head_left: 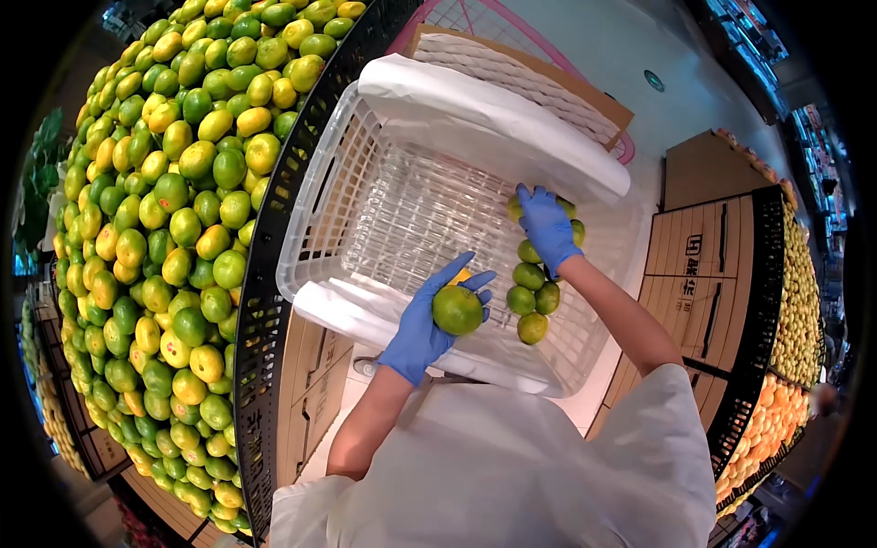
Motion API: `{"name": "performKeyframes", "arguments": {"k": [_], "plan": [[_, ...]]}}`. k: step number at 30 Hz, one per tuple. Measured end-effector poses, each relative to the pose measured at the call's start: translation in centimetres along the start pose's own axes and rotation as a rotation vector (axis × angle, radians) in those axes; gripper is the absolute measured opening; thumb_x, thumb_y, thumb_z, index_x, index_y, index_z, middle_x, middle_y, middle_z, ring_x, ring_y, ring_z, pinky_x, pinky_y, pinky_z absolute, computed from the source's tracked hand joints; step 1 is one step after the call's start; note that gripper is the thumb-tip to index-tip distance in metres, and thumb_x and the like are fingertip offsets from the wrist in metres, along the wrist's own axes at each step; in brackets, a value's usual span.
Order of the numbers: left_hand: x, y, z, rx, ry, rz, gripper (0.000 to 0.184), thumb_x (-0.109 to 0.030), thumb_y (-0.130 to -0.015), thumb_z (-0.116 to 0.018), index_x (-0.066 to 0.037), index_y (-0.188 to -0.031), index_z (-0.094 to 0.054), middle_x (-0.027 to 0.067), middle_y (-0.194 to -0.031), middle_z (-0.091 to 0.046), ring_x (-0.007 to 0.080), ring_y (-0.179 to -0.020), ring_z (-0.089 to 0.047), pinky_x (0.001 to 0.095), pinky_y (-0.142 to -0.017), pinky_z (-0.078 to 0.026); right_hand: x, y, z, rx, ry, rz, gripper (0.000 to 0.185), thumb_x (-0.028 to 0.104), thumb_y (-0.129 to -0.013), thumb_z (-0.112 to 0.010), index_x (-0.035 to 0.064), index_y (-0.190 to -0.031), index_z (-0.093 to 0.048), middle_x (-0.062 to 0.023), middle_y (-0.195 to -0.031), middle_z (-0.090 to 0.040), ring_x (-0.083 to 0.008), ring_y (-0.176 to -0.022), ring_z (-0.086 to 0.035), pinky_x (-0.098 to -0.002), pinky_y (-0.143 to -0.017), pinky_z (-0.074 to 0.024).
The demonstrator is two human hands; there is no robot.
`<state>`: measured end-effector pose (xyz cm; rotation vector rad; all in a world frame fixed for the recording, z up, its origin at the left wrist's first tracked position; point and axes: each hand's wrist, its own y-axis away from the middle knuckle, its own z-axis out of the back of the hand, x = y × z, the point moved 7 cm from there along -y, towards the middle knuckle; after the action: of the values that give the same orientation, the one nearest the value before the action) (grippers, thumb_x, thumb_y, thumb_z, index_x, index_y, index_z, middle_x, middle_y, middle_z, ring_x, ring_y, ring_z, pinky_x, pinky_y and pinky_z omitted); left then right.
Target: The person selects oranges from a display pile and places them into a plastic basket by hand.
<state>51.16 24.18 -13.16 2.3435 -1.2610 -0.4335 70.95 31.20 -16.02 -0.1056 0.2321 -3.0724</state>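
A green citrus fruit (458,310) rests in my left hand (427,321), which wears a blue glove; its fingers curve round the fruit, and a bit of yellow-orange shows behind them. My right hand (546,224), also gloved in blue, reaches down over the green fruits at the right side of the white plastic basket (333,196). Its fingers touch or cover a fruit there; what they grip is partly hidden. Several green fruits (528,275) lie grouped below and beside that hand. Clear ribbed plastic (411,215) lines the basket's bottom.
A large heap of green and yellow citrus (187,228) fills a black-rimmed display (265,274) on the left. White padding (493,119) covers the basket's far edge, with a cardboard box (585,91) behind. On the right stand cartons (685,274) and a display of orange fruit (763,434).
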Motion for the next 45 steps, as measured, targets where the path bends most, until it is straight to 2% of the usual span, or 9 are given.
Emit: {"name": "performKeyframes", "arguments": {"k": [5, 15, 19, 21, 24, 27, 29, 35, 45], "plan": [[1.1, -0.5, 0.4, -0.018, -0.017, 0.033, 0.044, -0.022, -0.092, -0.046, -0.008, -0.134, -0.041, 0.0183, -0.119, -0.053, 0.0242, -0.084, -0.06, 0.0377, -0.077, -0.052, -1.0, -0.9, -5.3, 0.246, 0.096, -0.13, 0.063, 0.025, -0.072, -0.072, 0.0018, -0.123, -0.044, -0.019, -0.101, -0.053, -0.0323, -0.09, -0.056, -0.0426, -0.073, -0.0487], [0.4, 0.7, 1.3, -0.108, -0.067, -0.066, 0.045, -0.027, -0.092, -0.048, -0.008, -0.133, -0.042, 0.0174, -0.118, -0.054, 0.0275, -0.095, -0.06, 0.041, -0.079, -0.052, 5.6, -2.1, -6.6, 0.438, -0.379, 0.009, 0.071, 0.027, -0.073, -0.071, 0.0072, -0.131, -0.036, -0.0209, -0.11, -0.05, -0.0361, -0.102, -0.053, -0.0422, -0.083, -0.0463], [-0.3, 1.8, 0.4, -0.15, -0.039, -0.156, 0.048, -0.031, -0.09, -0.057, -0.009, -0.13, -0.043, 0.0133, -0.109, -0.055, 0.0248, -0.091, -0.06, 0.0392, -0.075, -0.054, 8.8, 0.1, 4.3, 0.427, -0.888, 0.08, 0.063, 0.022, -0.082, -0.065, 0.0095, -0.135, -0.035, -0.0168, -0.121, -0.047, -0.0271, -0.109, -0.05, -0.0362, -0.091, -0.0424], [0.3, 0.9, 0.1, -0.038, 0.026, 0.032, 0.051, -0.038, -0.089, -0.057, -0.011, -0.129, -0.043, 0.013, -0.109, -0.057, 0.0222, -0.088, -0.062, 0.0382, -0.07, -0.055, 8.8, 0.5, 7.2, 0.416, -1.008, 0.207, 0.062, 0.023, -0.083, -0.065, 0.0099, -0.136, -0.036, -0.0154, -0.122, -0.048, -0.0239, -0.11, -0.05, -0.0352, -0.092, -0.0415], [0.8, 1.6, -1.1, 0.081, -0.092, 0.049, 0.051, -0.041, -0.089, -0.056, -0.011, -0.129, -0.042, 0.0154, -0.113, -0.058, 0.0207, -0.083, -0.063, 0.0367, -0.066, -0.056, 5.4, 0.7, 6.7, 0.675, -1.515, -0.018, 0.056, 0.023, -0.084, -0.064, 0.0094, -0.134, -0.042, -0.013, -0.123, -0.051, -0.0201, -0.114, -0.047, -0.0362, -0.094, -0.0404], [1.0, 3.1, -0.6, 0.069, -0.051, 0.015, 0.052, -0.043, -0.092, -0.049, -0.014, -0.133, -0.037, 0.02, -0.123, -0.052, 0.0211, -0.078, -0.063, 0.0366, -0.065, -0.056, -0.5, 0.1, 3.1, 0.469, -0.989, -0.093, 0.046, 0.015, -0.079, -0.065, 0.0075, -0.123, -0.052, -0.0117, -0.11, -0.058, -0.0236, -0.11, -0.051, -0.0385, -0.092, -0.041], [0.5, 5.0, -1.2, 0.091, -0.038, -0.053, 0.052, -0.045, -0.093, -0.044, -0.016, -0.136, -0.035, 0.0221, -0.126, -0.049, 0.0207, -0.076, -0.062, 0.0368, -0.063, -0.055, -1.7, 1.5, -0.7, 0.482, 0.056, 0.29, 0.028, 0.009, -0.078, -0.059, 0.0076, -0.105, -0.06, -0.0133, -0.096, -0.059, -0.0274, -0.097, -0.057, -0.042, -0.087, -0.0424], [-3.1, 9.6, -0.5, 0.048, 0.022, -0.354, 0.056, -0.049, -0.095, -0.033, -0.022, -0.143, -0.023, 0.0252, -0.136, -0.037, 0.0177, -0.065, -0.054, 0.0329, -0.056, -0.052, -2.6, 2.9, -8.2, 0.568, 0.316, 0.564, 0.015, 0.016, -0.079, -0.054, 0.0123, -0.089, -0.064, -0.0103, -0.093, -0.06, -0.0275, -0.089, -0.059, -0.0403, -0.078, -0.0442], [-4.1, 12.1, 1.1, 0.05, 0.145, -0.451, 0.055, -0.047, -0.096, -0.034, -0.022, -0.144, -0.021, 0.0257, -0.134, -0.038, 0.0191, -0.068, -0.054, 0.0368, -0.057, -0.052, -1.7, 1.9, -7.5, 0.589, 0.469, 0.429, 0.019, 0.016, -0.081, -0.051, 0.0116, -0.094, -0.065, -0.01, -0.094, -0.058, -0.0306, -0.09, -0.056, -0.0442, -0.07, -0.0456]]}}
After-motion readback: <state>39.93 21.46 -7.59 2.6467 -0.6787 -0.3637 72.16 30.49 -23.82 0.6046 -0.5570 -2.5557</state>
